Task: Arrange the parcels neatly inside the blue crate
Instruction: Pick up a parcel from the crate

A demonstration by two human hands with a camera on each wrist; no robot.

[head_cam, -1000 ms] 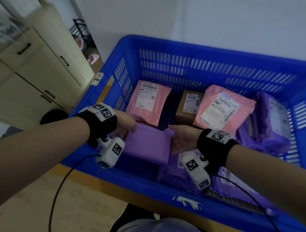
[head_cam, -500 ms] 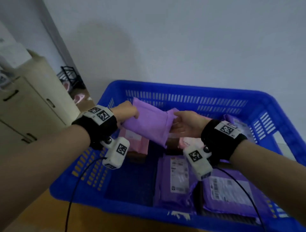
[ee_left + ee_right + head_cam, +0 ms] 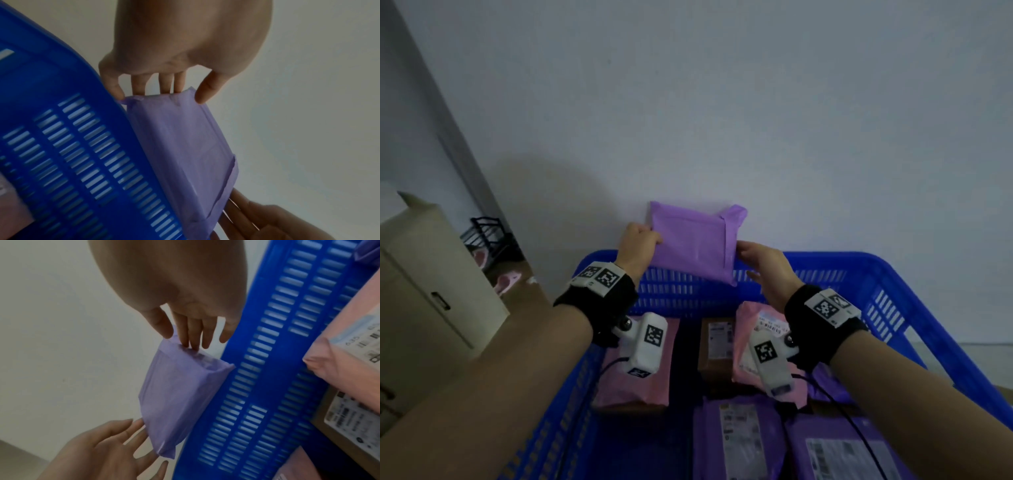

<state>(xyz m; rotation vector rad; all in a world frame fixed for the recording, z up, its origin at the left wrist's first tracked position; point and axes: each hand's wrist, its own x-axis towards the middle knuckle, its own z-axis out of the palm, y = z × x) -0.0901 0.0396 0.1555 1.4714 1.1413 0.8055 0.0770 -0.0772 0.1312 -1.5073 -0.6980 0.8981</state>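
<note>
Above the far rim of the crate [image 3: 825, 262], the purple parcel [image 3: 693, 241] is now held up against the wall [image 3: 722, 102], between both hands. A second ago it lay low inside the crate, near the front, with the hands at its two ends; half a second ago it was lifted to rim height; now it is clear of the other parcels and stands nearly on edge.

The left hand [image 3: 637, 248] holds its left end, with the fingers [image 3: 164, 82] lying along that end and the thumb on the far face. The right hand [image 3: 767, 270] steadies the right end with nearly straight fingers [image 3: 193, 332] pressing on the taped flap; the grip looks light, more a press than a clench.

Below, the pink parcels [image 3: 635, 383], the brown box [image 3: 717, 346] and the darker purple mailers [image 3: 739, 442] lie flat on the crate floor. A dark bare patch [image 3: 640, 445] shows at the front left.

The lift probably means the parcel is being turned or moved to a new slot, perhaps along the back wall or into the bare patch. With such a loose hold, the slick wrapper could slip.
</note>
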